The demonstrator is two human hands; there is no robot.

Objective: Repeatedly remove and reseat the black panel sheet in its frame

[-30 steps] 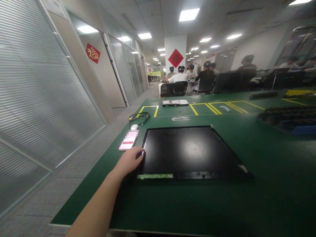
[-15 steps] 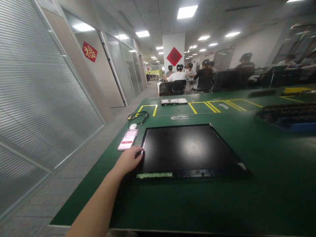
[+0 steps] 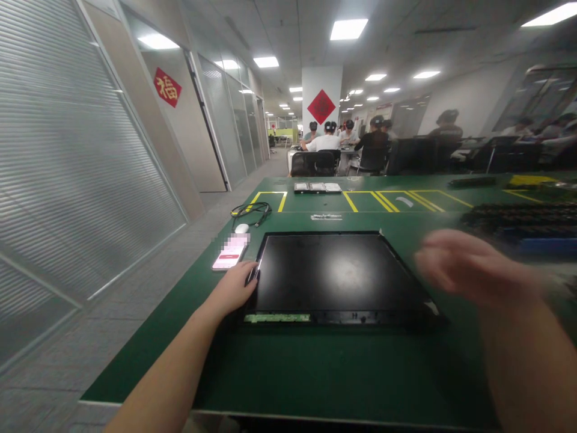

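A black flat screen panel point(image 3: 324, 270) lies face up on the green table, with a green circuit strip point(image 3: 277, 318) along its near left edge. My left hand point(image 3: 235, 287) grips the panel's left edge, thumb on the near side and fingertips at the frame. To the right of the panel, my right hand point(image 3: 473, 267) is in the air, apart from it. Motion blurs its fingers, which look bent, and whether they hold anything cannot be made out.
A lit phone point(image 3: 229, 252), a white mouse point(image 3: 242, 228) and a coiled black cable point(image 3: 252, 211) lie left of the panel. Hard drives point(image 3: 318, 187) sit farther back. Dark parts with a blue piece point(image 3: 541, 243) are at the right. People point(image 3: 327, 141) sit beyond the table point(image 3: 342, 367).
My right hand has come into view from the right, beside the panel. My left hand stays at the panel's left edge. The view has shifted slightly.
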